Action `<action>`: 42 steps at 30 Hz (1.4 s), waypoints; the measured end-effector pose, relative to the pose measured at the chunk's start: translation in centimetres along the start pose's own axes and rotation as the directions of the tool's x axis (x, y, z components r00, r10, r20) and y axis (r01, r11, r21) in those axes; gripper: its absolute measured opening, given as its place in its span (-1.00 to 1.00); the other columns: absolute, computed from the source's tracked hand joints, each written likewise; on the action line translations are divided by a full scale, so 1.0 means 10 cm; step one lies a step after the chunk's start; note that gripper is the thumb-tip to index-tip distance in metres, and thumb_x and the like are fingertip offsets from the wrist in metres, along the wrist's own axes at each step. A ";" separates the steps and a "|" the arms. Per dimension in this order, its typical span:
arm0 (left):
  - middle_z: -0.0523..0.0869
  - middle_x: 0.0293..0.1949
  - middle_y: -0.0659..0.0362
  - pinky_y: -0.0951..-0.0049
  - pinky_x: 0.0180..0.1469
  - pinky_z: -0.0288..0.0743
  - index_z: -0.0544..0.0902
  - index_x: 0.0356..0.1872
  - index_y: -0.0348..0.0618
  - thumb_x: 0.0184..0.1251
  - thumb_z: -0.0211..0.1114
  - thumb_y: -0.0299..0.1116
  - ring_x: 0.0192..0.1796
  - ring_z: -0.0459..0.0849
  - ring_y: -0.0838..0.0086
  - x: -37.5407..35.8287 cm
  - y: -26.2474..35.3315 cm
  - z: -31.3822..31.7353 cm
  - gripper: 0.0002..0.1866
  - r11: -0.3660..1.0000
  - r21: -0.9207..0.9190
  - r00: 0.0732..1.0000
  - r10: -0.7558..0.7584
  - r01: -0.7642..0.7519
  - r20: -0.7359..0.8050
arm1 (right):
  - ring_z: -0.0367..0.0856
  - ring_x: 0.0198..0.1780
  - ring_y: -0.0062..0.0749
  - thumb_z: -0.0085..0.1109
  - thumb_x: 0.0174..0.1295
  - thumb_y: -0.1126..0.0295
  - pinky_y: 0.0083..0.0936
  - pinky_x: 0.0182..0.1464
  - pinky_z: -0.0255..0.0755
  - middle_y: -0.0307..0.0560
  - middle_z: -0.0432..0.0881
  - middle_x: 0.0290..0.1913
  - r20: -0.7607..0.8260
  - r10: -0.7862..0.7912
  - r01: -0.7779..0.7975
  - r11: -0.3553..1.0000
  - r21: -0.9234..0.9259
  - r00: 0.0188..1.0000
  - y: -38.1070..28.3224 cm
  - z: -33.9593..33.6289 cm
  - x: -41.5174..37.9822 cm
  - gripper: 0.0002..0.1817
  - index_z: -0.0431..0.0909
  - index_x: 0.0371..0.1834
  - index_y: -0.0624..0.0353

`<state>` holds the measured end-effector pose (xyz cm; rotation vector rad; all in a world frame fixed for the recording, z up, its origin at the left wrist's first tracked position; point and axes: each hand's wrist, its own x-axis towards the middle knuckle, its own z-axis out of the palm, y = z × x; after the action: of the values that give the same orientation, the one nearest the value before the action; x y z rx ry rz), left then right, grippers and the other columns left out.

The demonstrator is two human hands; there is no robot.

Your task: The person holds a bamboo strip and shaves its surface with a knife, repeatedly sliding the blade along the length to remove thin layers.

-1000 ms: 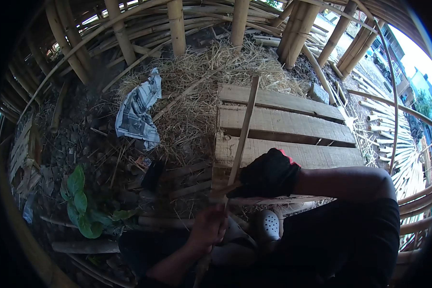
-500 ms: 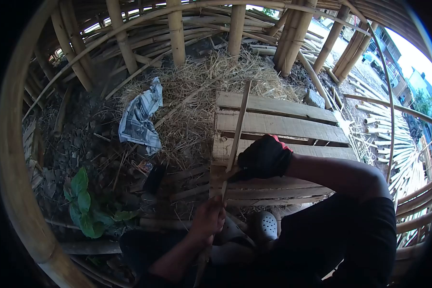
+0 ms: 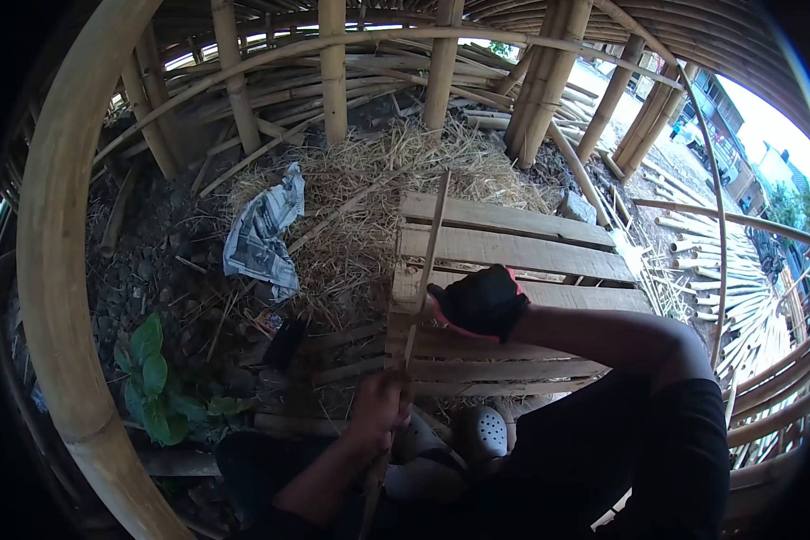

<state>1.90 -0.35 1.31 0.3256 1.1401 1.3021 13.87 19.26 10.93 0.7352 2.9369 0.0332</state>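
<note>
A long, thin bamboo strip point(image 3: 429, 247) slants up from my lap and passes over the left side of a wooden slatted pallet point(image 3: 513, 245). My bare left hand point(image 3: 380, 412) is closed round its lower part. My right hand point(image 3: 481, 303) wears a black glove with red edging and is beside the strip, above the pallet slats. Its fingers are curled, and whatever may be inside them is hidden. The strip's bottom end runs down into the dark area by my legs.
Crumpled newspaper point(image 3: 265, 234) lies on straw point(image 3: 346, 261) left of the pallet. A leafy plant point(image 3: 153, 382) grows at lower left. A thick bamboo pole point(image 3: 67, 270) curves along the left. Bamboo posts point(image 3: 333, 72) stand behind, and cut bamboo poles point(image 3: 724, 279) lie at right.
My right hand has shifted slightly up and left along the strip, its wrist turned. My left hand still grips the strip, and the whole view has moved a little.
</note>
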 end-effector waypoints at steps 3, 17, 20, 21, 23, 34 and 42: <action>0.33 -0.65 0.37 0.59 -0.66 0.04 0.52 -0.26 -0.10 0.56 0.07 -0.05 -0.71 0.21 0.69 0.04 0.00 -0.04 -0.67 0.998 -0.062 0.998 0.016 -0.012 0.066 | 0.61 -0.61 -0.20 -0.18 0.44 -0.08 -0.20 -0.51 0.45 -0.22 0.65 -0.62 -0.157 0.007 0.006 0.997 0.082 0.988 -0.33 0.08 -0.06 -0.43 0.67 -0.55 -0.01; 0.31 -0.63 0.42 0.60 -0.67 0.00 0.52 -0.23 -0.03 0.51 0.07 -0.23 -0.70 0.19 0.74 -0.21 -0.03 0.12 -0.84 0.976 -0.105 0.975 -0.177 0.192 0.136 | 0.75 -0.16 -0.03 -0.52 0.44 -0.23 -0.10 -0.06 0.50 0.02 0.77 -0.31 -0.326 0.653 -0.681 0.732 0.036 0.684 1.55 -0.25 0.73 -0.18 0.75 -0.36 0.11; 0.32 -0.63 0.42 0.60 -0.67 0.02 0.52 -0.23 -0.01 0.53 0.04 -0.23 -0.70 0.18 0.72 -0.14 -0.08 0.17 -0.84 0.985 -0.029 0.984 -0.170 0.171 0.050 | 0.69 0.01 0.10 -0.54 0.47 -0.17 -0.07 0.09 0.45 0.24 0.73 -0.18 -0.235 0.770 -0.761 0.631 0.147 0.593 1.68 -0.03 0.40 -0.19 0.73 -0.24 0.21; 0.32 -0.63 0.42 0.60 -0.67 0.02 0.52 -0.23 -0.01 0.53 0.04 -0.23 -0.70 0.18 0.72 -0.12 -0.07 0.16 -0.84 0.986 -0.024 0.985 -0.165 0.166 0.052 | 0.68 -0.04 0.15 -0.56 0.47 -0.18 -0.06 0.07 0.46 0.29 0.71 -0.23 -0.233 0.797 -0.756 0.604 0.254 0.558 1.58 -0.03 0.33 -0.17 0.72 -0.28 0.23; 0.32 -0.63 0.41 0.61 -0.67 0.02 0.52 -0.22 -0.01 0.55 0.05 -0.19 -0.70 0.19 0.71 -0.08 -0.06 0.14 -0.82 0.977 -0.108 0.982 -0.182 0.185 0.042 | 0.68 -0.14 0.25 -0.57 0.47 -0.22 -0.04 0.03 0.46 0.35 0.68 -0.34 -0.251 0.780 -0.696 0.625 0.352 0.574 1.44 -0.05 0.31 -0.13 0.70 -0.36 0.26; 0.33 -0.64 0.39 0.61 -0.67 0.01 0.50 -0.23 -0.08 0.55 0.07 0.02 -0.70 0.20 0.73 -0.11 -0.09 0.09 -0.64 0.998 0.007 0.997 -0.058 0.058 0.044 | 0.68 -0.44 -0.04 -0.35 0.48 -0.13 -0.18 -0.29 0.54 -0.08 0.66 -0.58 -0.045 0.144 -0.142 0.989 0.049 0.989 -0.04 -0.05 0.02 -0.34 0.67 -0.50 0.02; 0.31 -0.63 0.38 0.62 -0.66 0.01 0.49 -0.22 -0.09 0.52 0.08 0.13 -0.69 0.20 0.73 -0.11 -0.09 0.12 -0.56 1.000 0.005 0.999 -0.025 0.024 0.039 | 0.59 -0.64 -0.19 -0.07 0.42 0.05 -0.23 -0.59 0.43 -0.20 0.60 -0.67 -0.285 -0.094 0.065 0.992 -0.110 0.954 0.23 0.18 0.19 -0.55 0.64 -0.59 -0.09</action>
<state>3.50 -1.09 1.68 0.3384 1.1113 1.2666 13.52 22.15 9.06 0.6462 3.2099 0.3035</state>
